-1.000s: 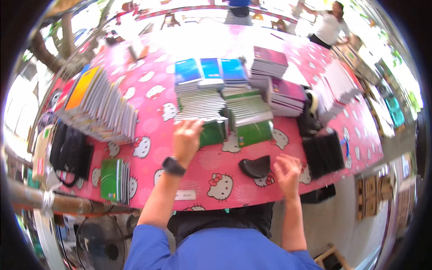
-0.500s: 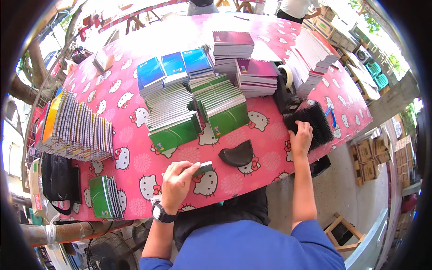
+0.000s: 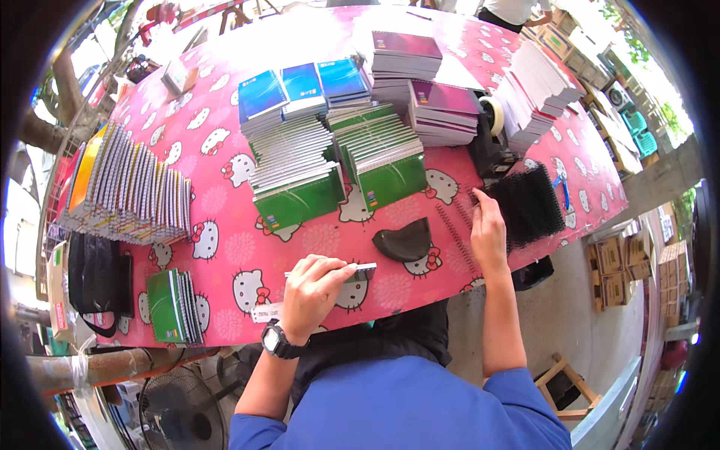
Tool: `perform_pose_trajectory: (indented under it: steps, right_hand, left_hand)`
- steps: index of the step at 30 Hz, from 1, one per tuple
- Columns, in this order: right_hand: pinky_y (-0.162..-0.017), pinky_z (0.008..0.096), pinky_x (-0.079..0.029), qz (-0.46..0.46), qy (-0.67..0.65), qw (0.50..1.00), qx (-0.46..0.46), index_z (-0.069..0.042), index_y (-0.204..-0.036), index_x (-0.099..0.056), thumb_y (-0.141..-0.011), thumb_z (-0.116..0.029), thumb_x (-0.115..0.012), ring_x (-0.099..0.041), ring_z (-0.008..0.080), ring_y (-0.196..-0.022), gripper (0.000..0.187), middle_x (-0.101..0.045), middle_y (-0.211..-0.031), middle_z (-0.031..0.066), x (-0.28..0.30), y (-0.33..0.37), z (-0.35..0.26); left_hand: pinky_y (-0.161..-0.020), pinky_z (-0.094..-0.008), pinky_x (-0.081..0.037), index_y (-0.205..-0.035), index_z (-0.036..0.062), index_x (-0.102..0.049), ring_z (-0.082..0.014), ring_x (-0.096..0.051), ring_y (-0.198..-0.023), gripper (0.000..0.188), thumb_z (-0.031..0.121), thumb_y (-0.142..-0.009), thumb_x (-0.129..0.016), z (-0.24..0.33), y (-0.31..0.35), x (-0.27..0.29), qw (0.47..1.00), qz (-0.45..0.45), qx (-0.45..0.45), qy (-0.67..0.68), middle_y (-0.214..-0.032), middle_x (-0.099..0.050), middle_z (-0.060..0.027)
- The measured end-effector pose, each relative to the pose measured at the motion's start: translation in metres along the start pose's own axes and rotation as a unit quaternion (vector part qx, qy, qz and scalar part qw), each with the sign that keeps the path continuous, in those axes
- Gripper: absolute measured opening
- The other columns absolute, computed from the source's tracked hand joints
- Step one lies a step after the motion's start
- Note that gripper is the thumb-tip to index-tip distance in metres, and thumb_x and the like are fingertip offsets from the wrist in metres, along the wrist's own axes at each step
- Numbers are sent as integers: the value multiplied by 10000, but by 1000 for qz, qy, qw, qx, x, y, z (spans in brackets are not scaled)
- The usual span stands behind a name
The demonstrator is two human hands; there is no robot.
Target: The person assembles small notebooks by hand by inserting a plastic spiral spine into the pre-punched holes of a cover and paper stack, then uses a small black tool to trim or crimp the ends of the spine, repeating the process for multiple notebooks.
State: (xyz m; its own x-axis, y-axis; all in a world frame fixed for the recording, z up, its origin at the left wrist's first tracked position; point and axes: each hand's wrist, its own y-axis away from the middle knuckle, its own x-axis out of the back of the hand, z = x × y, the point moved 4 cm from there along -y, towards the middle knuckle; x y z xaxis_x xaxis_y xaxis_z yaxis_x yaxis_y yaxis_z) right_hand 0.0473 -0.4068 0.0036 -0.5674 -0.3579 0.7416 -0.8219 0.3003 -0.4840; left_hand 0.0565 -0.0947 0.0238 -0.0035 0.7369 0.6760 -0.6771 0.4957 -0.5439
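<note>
My left hand (image 3: 316,294), a watch on its wrist, is closed on a thin grey flat bar (image 3: 365,272) above the near table edge. Its exact kind is unclear, as my fingers cover much of it. My right hand (image 3: 490,234) is at the left side of a pile of black spiral binding coils (image 3: 534,206). Its fingers are drawn together on a few thin loose coils (image 3: 456,238) beside them; the fingertips partly hide this contact. Between my hands lies a black, curved, pouch-like object (image 3: 405,241).
Green notebooks (image 3: 306,204), blue notebooks (image 3: 301,88) and maroon notebooks (image 3: 444,111) stand in stacks ahead. A black tape dispenser (image 3: 491,150) is beyond the coils. Spiral-bound books (image 3: 135,191) and a black bag (image 3: 96,277) are at the left. Pink patterned cloth (image 3: 240,247) covers the table.
My right hand has shifted left off the coil pile, and loose coils now lie left of it. My left hand moved slightly right, turning the grey bar. The view has shifted a little.
</note>
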Motion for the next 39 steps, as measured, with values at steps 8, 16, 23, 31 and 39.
perform_pose_trajectory:
  steps: [8,16,23,31,39]
  right_hand:
    - [-717,239,-496,-308,-372,875,26,-55,-1029,-681,-786,44,-677,-613,120,-814,263,-631,-930,49,-18,36,-100]
    - [-703,258,-503,-295,-367,879,72,-41,-949,-674,-760,59,-688,-624,149,-809,214,-632,-920,60,-27,33,-102]
    - [-698,297,-506,-396,-369,840,27,-27,-1147,-593,-835,-32,-661,-614,165,-769,319,-624,-818,87,-34,38,-103]
    - [-632,267,-488,-230,-296,927,24,-30,-1210,-557,-872,-111,-652,-570,112,-690,360,-602,-784,52,-29,38,-93]
    - [-910,484,-397,-176,95,979,29,-85,-1230,-493,-637,-518,-778,-448,366,-1115,788,-443,-1253,201,-46,46,-76]
  left_hand:
    - [-715,-340,-469,-969,94,-691,-208,-598,-792,252,48,-721,-676,-2,-1,-2,1000,-15,11,-21,-839,-637,-31]
    - [-712,-334,-467,-923,105,-689,-203,-596,-792,214,49,-717,-677,0,-3,-1,1000,-22,-3,-20,-838,-635,-19]
    - [-736,-336,-460,-943,108,-674,-203,-595,-822,225,71,-721,-681,3,-2,-2,999,-32,0,-30,-871,-630,-20]
    - [-737,-370,-418,-917,101,-619,-244,-565,-827,207,248,-787,-684,20,-1,-23,995,-80,14,-49,-847,-583,-45]
    - [-776,-361,-427,-904,113,-625,-222,-583,-880,226,302,-791,-676,16,0,-21,994,-102,-3,-35,-920,-624,-9]
